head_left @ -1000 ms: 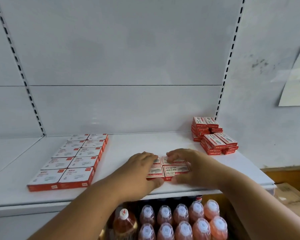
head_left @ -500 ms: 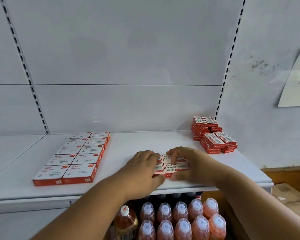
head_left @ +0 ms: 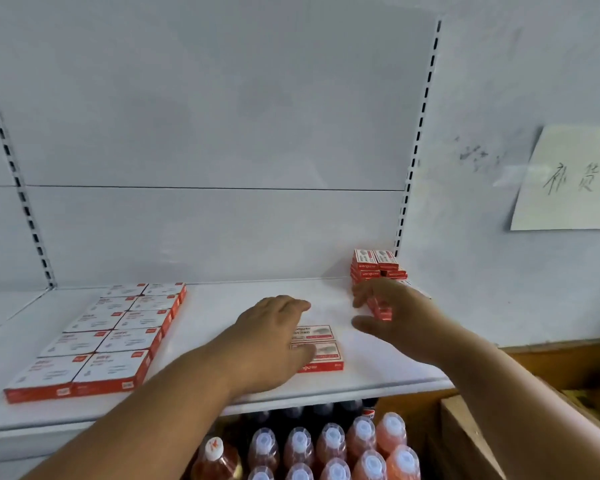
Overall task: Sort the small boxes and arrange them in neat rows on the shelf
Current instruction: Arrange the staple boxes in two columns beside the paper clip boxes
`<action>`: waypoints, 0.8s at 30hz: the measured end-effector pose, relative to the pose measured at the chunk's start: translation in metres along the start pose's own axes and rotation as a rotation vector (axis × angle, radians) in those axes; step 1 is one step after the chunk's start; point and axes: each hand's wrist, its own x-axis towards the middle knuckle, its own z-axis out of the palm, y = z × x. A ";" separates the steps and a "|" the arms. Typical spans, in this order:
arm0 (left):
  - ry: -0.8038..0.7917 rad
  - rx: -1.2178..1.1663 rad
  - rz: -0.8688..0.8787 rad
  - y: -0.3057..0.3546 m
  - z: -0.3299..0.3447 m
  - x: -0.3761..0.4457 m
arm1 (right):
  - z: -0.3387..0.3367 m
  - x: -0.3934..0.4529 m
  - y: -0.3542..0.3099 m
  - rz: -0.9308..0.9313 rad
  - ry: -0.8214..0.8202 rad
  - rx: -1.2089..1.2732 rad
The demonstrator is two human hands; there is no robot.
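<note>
On the white shelf (head_left: 222,306) lies a small group of red-and-white boxes (head_left: 321,348) near the front edge. My left hand (head_left: 271,334) rests flat over their left part, fingers spread. My right hand (head_left: 392,317) hovers open to the right of them, thumb and fingers apart, in front of a pile of the same small red boxes (head_left: 374,266) at the shelf's back right corner; it hides the pile's lower part. At the left, larger red-edged white boxes (head_left: 118,330) lie in two neat rows.
Below the shelf stand several bottles of pink drink (head_left: 333,448) with white caps. A cardboard carton (head_left: 471,441) sits at the lower right. A paper note (head_left: 568,181) hangs on the right wall. Slotted uprights (head_left: 416,140) frame the back panel.
My right hand has let go of the small boxes and moved right and back toward the corner pile. My left hand has shifted slightly but stays on the group. The camera moved closer.
</note>
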 end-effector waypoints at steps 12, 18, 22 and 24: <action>0.143 0.056 -0.013 0.105 0.019 0.109 | -0.073 0.030 0.106 0.120 0.002 -0.173; 0.113 0.093 -0.168 0.124 0.038 0.141 | -0.074 0.039 0.134 0.089 -0.191 -0.003; 0.169 0.045 -0.234 0.129 0.037 0.143 | -0.073 0.041 0.143 0.059 -0.163 0.024; 0.193 -0.006 -0.259 0.130 0.035 0.142 | -0.072 0.042 0.144 0.015 -0.161 0.008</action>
